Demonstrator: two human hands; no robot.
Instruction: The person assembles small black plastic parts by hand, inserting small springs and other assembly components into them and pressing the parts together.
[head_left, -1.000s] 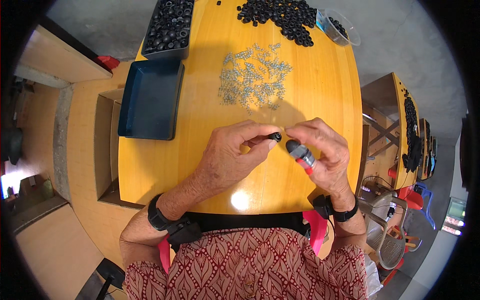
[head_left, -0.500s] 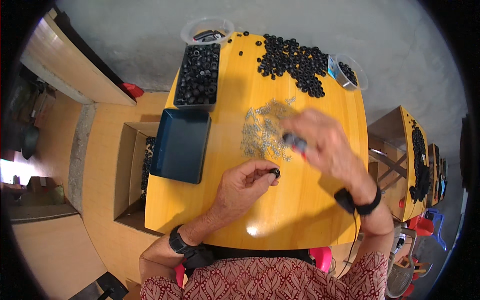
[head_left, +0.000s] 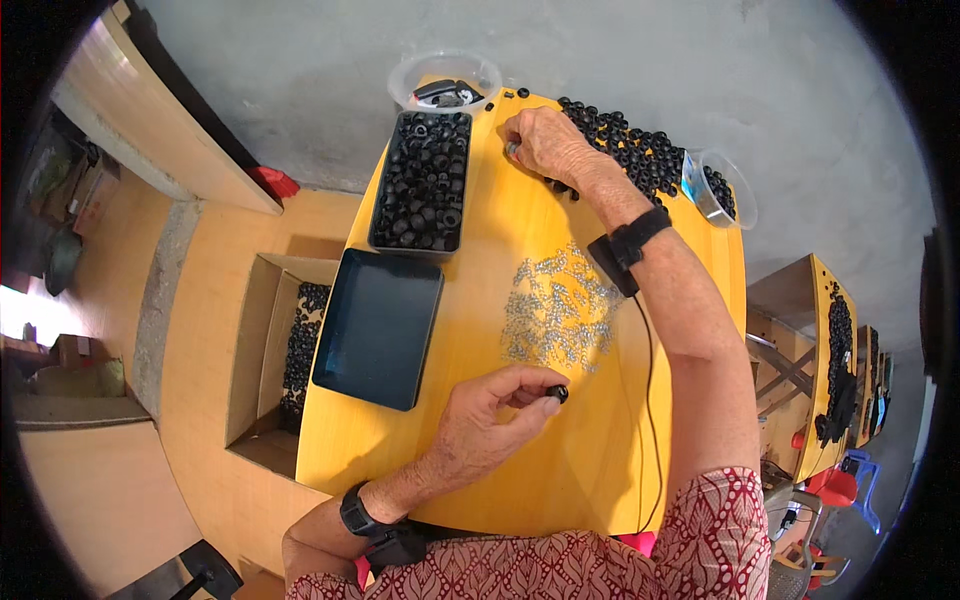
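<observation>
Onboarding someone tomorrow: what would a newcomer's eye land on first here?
Probably the right hand stretched to the far edge of the yellow table, beside a heap of black rings. Nearer, the left hand pinches one small black ring. Between them lies a scatter of small silvery parts.

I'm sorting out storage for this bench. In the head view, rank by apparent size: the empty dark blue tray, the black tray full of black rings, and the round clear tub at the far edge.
1. Empty dark blue tray, nearest the camera.
2. Black tray of rings, somewhat smaller-looking, though farther off.
3. Round clear tub, clearly smallest.
</observation>
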